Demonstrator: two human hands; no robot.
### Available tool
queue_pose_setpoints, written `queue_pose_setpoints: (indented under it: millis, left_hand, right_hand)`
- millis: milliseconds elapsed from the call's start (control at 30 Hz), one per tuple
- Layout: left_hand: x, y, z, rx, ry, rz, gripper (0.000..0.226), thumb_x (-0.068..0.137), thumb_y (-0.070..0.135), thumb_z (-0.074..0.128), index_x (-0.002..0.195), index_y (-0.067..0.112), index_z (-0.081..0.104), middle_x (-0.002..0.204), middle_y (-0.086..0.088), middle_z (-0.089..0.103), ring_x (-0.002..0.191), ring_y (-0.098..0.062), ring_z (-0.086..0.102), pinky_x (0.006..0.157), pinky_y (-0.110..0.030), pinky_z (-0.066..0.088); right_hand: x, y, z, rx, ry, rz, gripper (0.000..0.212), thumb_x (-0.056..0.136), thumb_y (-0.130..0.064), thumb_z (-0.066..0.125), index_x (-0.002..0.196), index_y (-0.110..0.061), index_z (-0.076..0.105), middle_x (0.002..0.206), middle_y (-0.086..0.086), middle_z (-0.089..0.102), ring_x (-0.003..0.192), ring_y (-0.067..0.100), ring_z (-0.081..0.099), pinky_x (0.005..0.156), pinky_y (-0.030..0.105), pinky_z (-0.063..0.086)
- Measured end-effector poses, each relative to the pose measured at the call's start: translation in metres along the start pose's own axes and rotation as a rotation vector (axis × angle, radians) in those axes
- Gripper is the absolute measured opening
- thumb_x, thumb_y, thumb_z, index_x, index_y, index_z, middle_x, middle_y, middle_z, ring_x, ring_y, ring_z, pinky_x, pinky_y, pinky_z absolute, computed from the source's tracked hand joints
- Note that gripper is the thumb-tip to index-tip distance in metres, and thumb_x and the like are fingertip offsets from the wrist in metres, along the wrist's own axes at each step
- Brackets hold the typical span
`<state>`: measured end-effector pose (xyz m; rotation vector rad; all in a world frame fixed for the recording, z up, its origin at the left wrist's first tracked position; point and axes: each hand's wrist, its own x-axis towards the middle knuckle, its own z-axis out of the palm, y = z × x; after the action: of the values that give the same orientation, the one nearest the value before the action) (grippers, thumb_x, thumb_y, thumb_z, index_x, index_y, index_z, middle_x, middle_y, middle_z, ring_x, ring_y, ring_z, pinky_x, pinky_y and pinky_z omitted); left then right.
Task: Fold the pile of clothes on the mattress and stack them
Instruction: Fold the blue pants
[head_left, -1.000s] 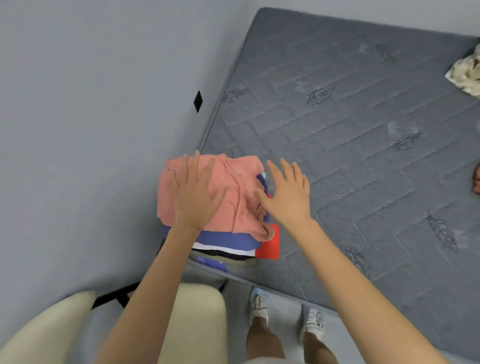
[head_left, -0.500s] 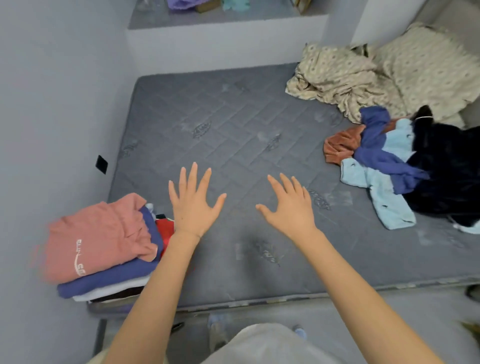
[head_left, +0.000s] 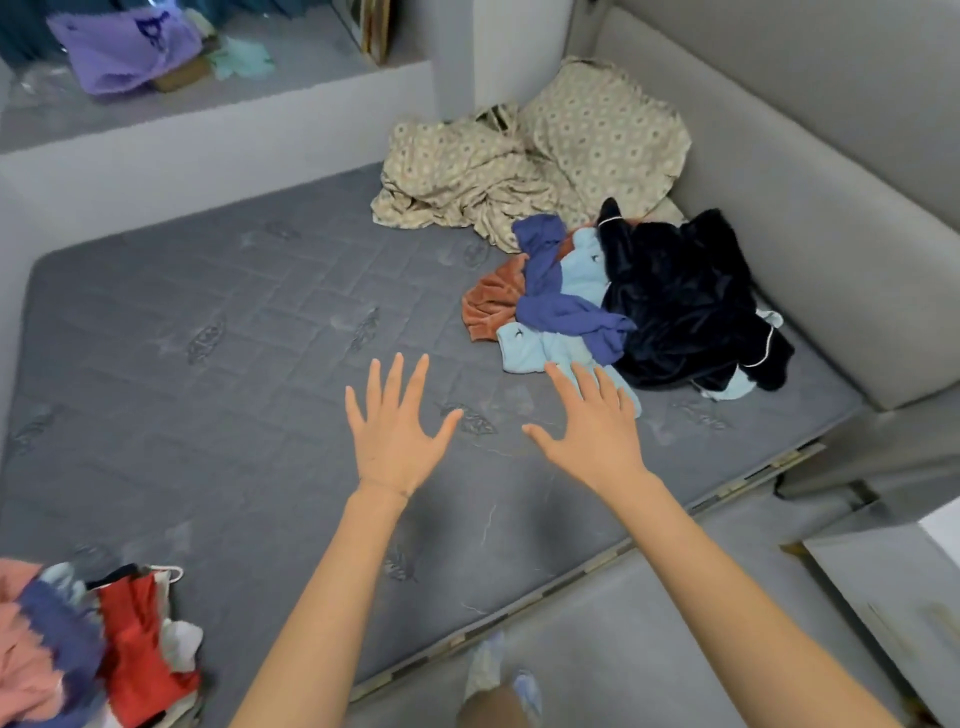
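A pile of unfolded clothes lies at the right side of the grey mattress: a black garment, a light blue one, a dark blue one and a rust-brown one. The stack of folded clothes, pink on top with blue and red below, sits at the mattress's near left corner, blurred. My left hand hovers over the mattress's middle with fingers spread, holding nothing. My right hand is spread too, its fingertips just short of the light blue garment's near edge.
A patterned beige sheet and pillow lie crumpled at the mattress's far right. A grey padded wall borders the right side. A raised ledge with a purple cloth runs behind. My feet stand on the floor below.
My view and both hands have swung right, away from the folded stack and toward the unfolded pile. Both hands let go of the pink garment and stay spread.
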<state>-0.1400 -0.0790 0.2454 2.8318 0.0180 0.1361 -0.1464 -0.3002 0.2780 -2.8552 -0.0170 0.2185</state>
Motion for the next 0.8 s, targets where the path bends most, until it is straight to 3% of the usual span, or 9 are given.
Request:
queue_pose_setpoints:
  millis: [300, 533, 700, 800]
  left_hand:
    - [0.105, 0.073, 0.073, 0.004, -0.092, 0.109, 0.087, 0.077, 0.074, 0.018, 0.153, 0.032, 0.009, 0.16, 0.0, 0.021, 0.15, -0.023, 0.003, 0.117, -0.052, -0.003]
    - [0.184, 0.131, 0.168, -0.004, -0.18, 0.088, 0.088, 0.076, 0.074, 0.018, 0.153, 0.032, 0.01, 0.161, 0.0, 0.016, 0.149, -0.023, 0.001, 0.117, -0.051, -0.003]
    - [0.244, 0.165, 0.273, -0.035, -0.241, -0.029, 0.089, 0.078, 0.076, 0.024, 0.153, 0.029, 0.016, 0.161, -0.003, 0.016, 0.149, -0.024, 0.006, 0.117, -0.053, 0.001]
    - [0.271, 0.178, 0.333, -0.054, -0.301, -0.092, 0.086, 0.081, 0.074, 0.032, 0.153, 0.032, 0.012, 0.161, -0.005, 0.014, 0.149, -0.024, 0.004, 0.116, -0.053, 0.001]
  right_hand:
    - [0.076, 0.096, 0.004, 0.044, 0.075, 0.148, 0.08, 0.088, -0.058, 0.055, 0.153, -0.027, 0.02, 0.158, 0.008, 0.023, 0.148, 0.03, 0.012, 0.117, 0.049, 0.013]
    - [0.171, 0.183, 0.038, 0.067, 0.084, 0.094, 0.077, 0.08, -0.05, 0.067, 0.145, -0.015, 0.043, 0.147, 0.019, 0.043, 0.139, 0.043, 0.033, 0.109, 0.061, 0.028]
    - [0.27, 0.256, 0.083, 0.061, -0.065, 0.039, 0.081, 0.091, -0.055, 0.054, 0.155, -0.023, 0.015, 0.161, 0.009, 0.015, 0.15, 0.03, 0.004, 0.119, 0.046, 0.006]
    - [0.318, 0.292, 0.114, 0.098, -0.084, -0.007, 0.081, 0.089, -0.052, 0.059, 0.153, -0.019, 0.023, 0.158, 0.013, 0.024, 0.148, 0.035, 0.015, 0.118, 0.051, 0.015]
